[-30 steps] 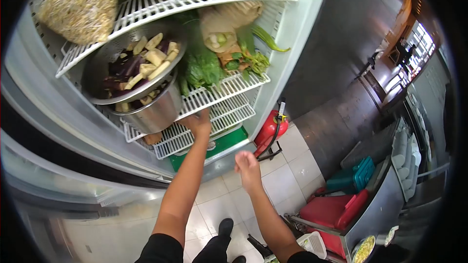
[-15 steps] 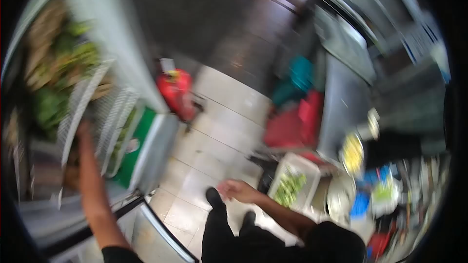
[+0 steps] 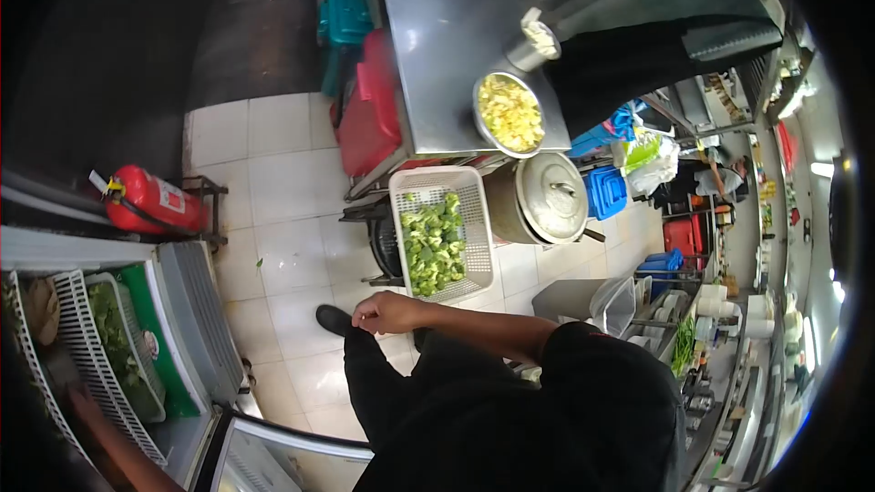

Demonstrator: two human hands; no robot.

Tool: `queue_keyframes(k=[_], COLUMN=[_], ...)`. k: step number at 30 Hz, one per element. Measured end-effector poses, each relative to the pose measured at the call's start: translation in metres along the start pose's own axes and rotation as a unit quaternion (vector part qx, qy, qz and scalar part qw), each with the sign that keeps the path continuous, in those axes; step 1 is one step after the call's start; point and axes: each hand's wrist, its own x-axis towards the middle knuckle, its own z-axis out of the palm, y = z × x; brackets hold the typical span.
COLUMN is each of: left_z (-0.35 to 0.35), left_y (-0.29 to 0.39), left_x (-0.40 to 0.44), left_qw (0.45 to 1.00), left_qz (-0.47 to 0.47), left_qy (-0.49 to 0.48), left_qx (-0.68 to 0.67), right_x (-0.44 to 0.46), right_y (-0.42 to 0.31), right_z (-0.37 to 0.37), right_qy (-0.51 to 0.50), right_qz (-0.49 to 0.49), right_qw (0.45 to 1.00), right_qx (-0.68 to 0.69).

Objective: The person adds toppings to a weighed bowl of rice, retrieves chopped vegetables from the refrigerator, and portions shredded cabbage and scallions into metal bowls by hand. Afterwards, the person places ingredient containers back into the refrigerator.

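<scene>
My left hand (image 3: 84,403) reaches into an open fridge at the lower left, between white wire racks (image 3: 96,346). It is dark and blurred there, so its fingers and anything in them cannot be made out. A brown item (image 3: 41,310) lies near it, and a basket of leafy greens (image 3: 111,333) stands on the neighbouring rack. My right hand (image 3: 387,312) hangs in front of my body with its fingers curled together and nothing visible in them. Just beyond it is a white basket (image 3: 485,219) holding cut broccoli (image 3: 433,244).
A red fire extinguisher (image 3: 159,200) stands by the fridge. A steel table (image 3: 447,46) bears a bowl of yellow pieces (image 3: 509,114) and a metal container (image 3: 533,46). A lidded pot (image 3: 551,196) adjoins the basket. The fridge door (image 3: 301,428) juts out low. Another person (image 3: 720,180) is far right.
My view has swung to the right, so the fridge now sits lower and farther left while the table and broccoli show more fully. My left hand stays inside the fridge; my right hand remains curled.
</scene>
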Motion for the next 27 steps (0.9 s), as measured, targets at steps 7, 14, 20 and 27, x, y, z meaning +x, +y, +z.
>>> queue_keyframes(k=[7, 14, 20, 27], left_z=[0.017, 0.078, -0.018, -0.111], left_y=[-0.002, 0.000, -0.011, 0.000], left_x=[-0.131, -0.506, -0.748, -0.885], left_qw=[0.993, 0.861, 0.694, 0.756], left_qz=[0.086, -0.008, -0.232, -0.280], left_qy=[0.062, -0.170, -0.668, -0.589], left_qx=[0.053, -0.480, -0.133, -0.063], right_x=[-0.069, -0.133, -0.188, -0.255], right_y=[0.077, 0.166, 0.352, 0.397], right_z=[-0.043, -0.085, -0.099, -0.114], right_qy=[0.168, 0.205, 0.096, 0.199], right_qz=[0.033, 0.083, 0.119, 0.104], right_qw=[0.985, 0.949, 0.898, 0.927], right_qx=[-0.018, -0.222, -0.413, -0.300])
